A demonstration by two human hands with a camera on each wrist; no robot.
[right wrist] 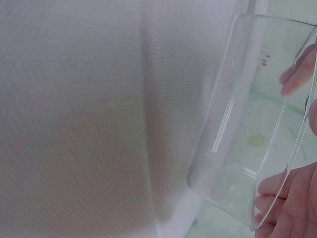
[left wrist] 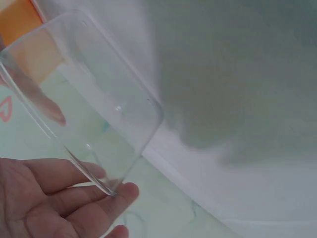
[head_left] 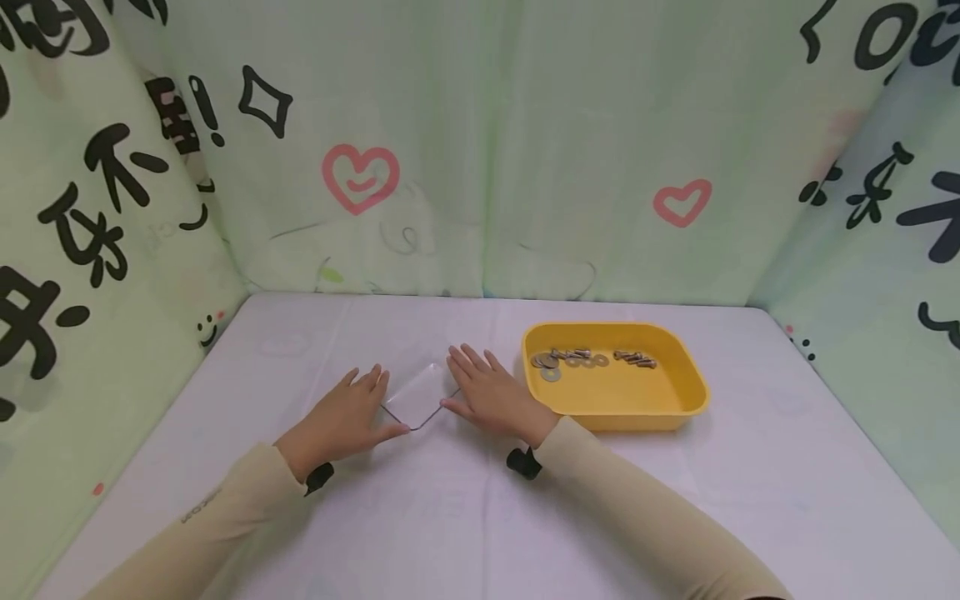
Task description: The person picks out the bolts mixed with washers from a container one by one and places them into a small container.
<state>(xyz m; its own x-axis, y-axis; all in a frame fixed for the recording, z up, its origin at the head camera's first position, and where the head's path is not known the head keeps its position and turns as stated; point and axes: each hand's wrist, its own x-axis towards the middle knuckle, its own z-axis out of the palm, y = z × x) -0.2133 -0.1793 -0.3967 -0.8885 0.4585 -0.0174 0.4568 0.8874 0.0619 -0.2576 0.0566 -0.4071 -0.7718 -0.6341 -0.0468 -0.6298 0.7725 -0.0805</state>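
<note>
A clear, see-through box [head_left: 416, 396] with rounded corners is held between my two hands over the middle of the table. My left hand [head_left: 348, 421] grips its left side, with the thumb by the near corner and the fingers at the far end. On the other side my right hand [head_left: 495, 396] holds it the same way, thumb at the near edge and fingers spread beyond. In the left wrist view, the box [left wrist: 114, 84] is tilted, and fingertips [left wrist: 126, 193] touch its corner. The right wrist view has fingers [right wrist: 275, 198] along its rim.
A yellow tray [head_left: 645, 400] stands close to the right of my right hand. It contains several flat metal washers [head_left: 551, 375] and several small bolts [head_left: 637, 359]. Printed curtains [head_left: 562, 150] enclose the white-covered table [head_left: 675, 508] at the back and sides.
</note>
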